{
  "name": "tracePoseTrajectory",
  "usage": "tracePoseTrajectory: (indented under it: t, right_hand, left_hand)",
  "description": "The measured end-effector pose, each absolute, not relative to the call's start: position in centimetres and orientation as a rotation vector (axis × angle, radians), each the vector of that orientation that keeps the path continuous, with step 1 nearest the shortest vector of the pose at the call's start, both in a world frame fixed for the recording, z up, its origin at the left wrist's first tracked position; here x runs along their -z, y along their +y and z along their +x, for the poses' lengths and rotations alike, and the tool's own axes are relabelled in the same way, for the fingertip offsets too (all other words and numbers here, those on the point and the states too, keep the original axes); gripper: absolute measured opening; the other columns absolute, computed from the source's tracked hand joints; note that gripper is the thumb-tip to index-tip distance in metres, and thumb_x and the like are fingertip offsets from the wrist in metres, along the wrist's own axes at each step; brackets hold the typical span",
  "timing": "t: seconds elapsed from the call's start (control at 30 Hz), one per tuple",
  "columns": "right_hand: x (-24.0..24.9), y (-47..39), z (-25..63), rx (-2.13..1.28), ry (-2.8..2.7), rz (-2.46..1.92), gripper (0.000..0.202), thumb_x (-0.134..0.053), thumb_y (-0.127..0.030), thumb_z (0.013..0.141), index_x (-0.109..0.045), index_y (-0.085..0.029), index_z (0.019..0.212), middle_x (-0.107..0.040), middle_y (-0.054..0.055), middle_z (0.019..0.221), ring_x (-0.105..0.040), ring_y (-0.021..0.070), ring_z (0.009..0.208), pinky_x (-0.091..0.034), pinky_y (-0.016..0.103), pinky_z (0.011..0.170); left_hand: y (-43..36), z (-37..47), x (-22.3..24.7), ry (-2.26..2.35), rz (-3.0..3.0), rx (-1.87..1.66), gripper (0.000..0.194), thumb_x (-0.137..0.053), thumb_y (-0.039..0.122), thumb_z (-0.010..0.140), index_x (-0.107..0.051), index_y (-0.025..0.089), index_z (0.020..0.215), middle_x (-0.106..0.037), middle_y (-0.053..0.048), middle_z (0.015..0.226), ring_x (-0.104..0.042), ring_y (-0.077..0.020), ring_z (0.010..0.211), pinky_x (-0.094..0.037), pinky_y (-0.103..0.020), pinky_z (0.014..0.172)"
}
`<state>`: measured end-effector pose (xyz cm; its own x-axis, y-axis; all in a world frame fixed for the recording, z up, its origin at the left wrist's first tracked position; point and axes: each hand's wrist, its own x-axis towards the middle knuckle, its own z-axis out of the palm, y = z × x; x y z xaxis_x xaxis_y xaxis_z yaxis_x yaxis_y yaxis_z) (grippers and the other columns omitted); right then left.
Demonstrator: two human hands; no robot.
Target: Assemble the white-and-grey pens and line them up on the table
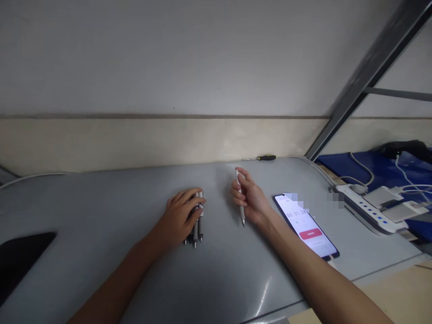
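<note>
Several pens (195,229) lie side by side on the grey table (216,270), their metal tips toward me. My left hand (184,213) is closed over them from above, hiding much of their length. To the right, my right hand (249,195) grips a single white and grey pen (241,211), its tip pointing down toward me and its white end by my thumb. A gap of bare table separates this pen from the others.
A phone (308,227) showing a timer lies right of my right forearm. Beyond it is a white power strip (367,211) with chargers and cables. A screwdriver (266,158) rests by the wall. A black object (25,256) is at far left.
</note>
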<state>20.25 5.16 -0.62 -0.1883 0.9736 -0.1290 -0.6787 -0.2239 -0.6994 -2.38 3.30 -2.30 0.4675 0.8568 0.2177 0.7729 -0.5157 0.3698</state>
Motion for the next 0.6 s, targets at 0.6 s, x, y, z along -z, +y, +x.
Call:
tracePoseTrajectory:
  t: [0.6]
  right_hand:
    - [0.48,5.04,19.76,-1.535,-0.915,-1.031,0.031,-0.067,-0.038,0.076,-0.059,-0.02,0.1,-0.05,-0.005,0.065,-0.04,0.0084,0.051,-0.025,0.019,0.043]
  left_hand:
    - [3.11,-2.29,2.24,1.439,2.483,-0.674,0.025,-0.046,0.032,0.095,-0.069,0.027,0.105,-0.055,-0.006,0.133,-0.046,-0.0271,0.125,-0.036,-0.052,0.103]
